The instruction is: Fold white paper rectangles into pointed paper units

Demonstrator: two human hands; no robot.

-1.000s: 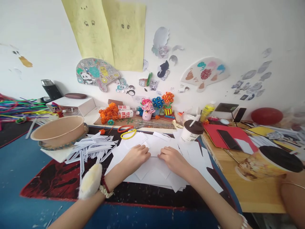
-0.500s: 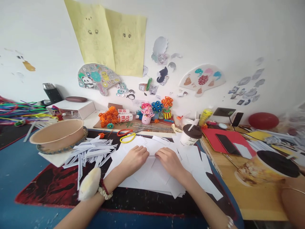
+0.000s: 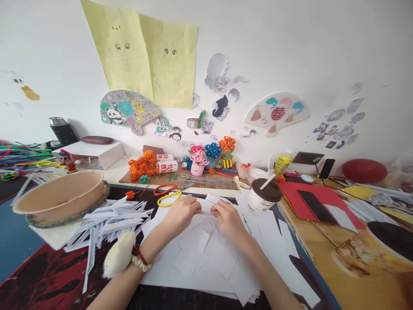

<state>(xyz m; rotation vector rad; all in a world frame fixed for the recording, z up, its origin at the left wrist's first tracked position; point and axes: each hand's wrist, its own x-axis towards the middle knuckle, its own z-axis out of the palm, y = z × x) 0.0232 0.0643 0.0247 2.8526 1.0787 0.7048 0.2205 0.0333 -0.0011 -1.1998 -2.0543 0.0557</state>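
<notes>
Over a spread of white paper sheets (image 3: 193,258), my left hand (image 3: 181,214) and my right hand (image 3: 228,220) face each other with bent fingers. Both pinch a narrow piece of white paper (image 3: 205,213) between them; its ends are hidden by the fingers. Folded white paper strips (image 3: 111,221) lie heaped left of my left hand. Scissors with a yellow and a red handle (image 3: 169,198) rest just beyond that hand. A fluffy white pompom (image 3: 119,255) and a scrunchie are on my left wrist.
A beige basin (image 3: 61,198) stands at left. A lidded cup with a straw (image 3: 263,196) is beyond my right hand. Farther right are a red folder (image 3: 290,202), a phone (image 3: 316,206) and a large cup (image 3: 368,254). Pipe-cleaner flowers (image 3: 198,157) stand along the wall.
The view has moved closer to the table, so the basin and the large cup sit nearer the edges. Both hands keep hold of the paper, which now shows less between the fingers.
</notes>
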